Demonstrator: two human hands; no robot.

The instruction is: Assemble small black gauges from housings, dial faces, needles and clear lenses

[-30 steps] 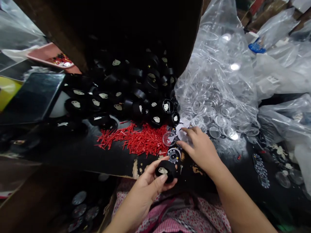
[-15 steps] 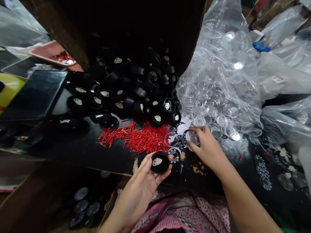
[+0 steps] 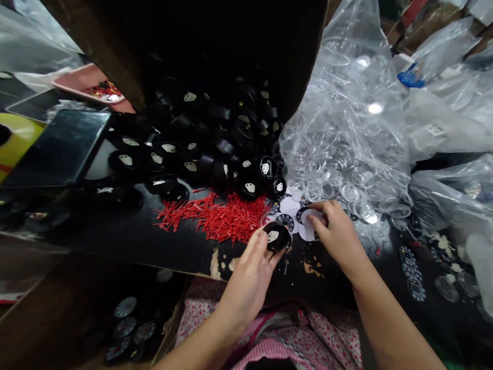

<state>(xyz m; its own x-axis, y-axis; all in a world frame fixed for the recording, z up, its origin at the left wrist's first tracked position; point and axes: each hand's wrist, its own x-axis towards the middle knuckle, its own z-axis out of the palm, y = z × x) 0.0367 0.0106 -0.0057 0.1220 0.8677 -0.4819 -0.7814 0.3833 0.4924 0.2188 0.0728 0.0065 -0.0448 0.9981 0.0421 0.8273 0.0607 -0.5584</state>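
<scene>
A round black housing point(image 3: 278, 236) with a pale plate inside is held by the fingers of my left hand point(image 3: 256, 267), its open side up. My right hand point(image 3: 337, 231) pinches a white-backed disc point(image 3: 308, 218), lifted at a tilt near more white discs and dark printed dials point(image 3: 285, 221). Left of the dials spreads a pile of small red pieces point(image 3: 227, 218). Many similar black housings point(image 3: 246, 167) lie behind the red pile, some in deep shadow.
A plastic bag point(image 3: 346, 103) of clear round covers stands back right. A dark flat tablet-like object point(image 3: 57, 146) and a pink tray point(image 3: 87, 85) are at left. More dials point(image 3: 412, 272) lie on the right; the black table's front edge point(image 3: 169, 266) is close to me.
My left hand has moved right and up with the black housing, now beside the dials. My right hand has shifted slightly right, lifting the white-backed disc.
</scene>
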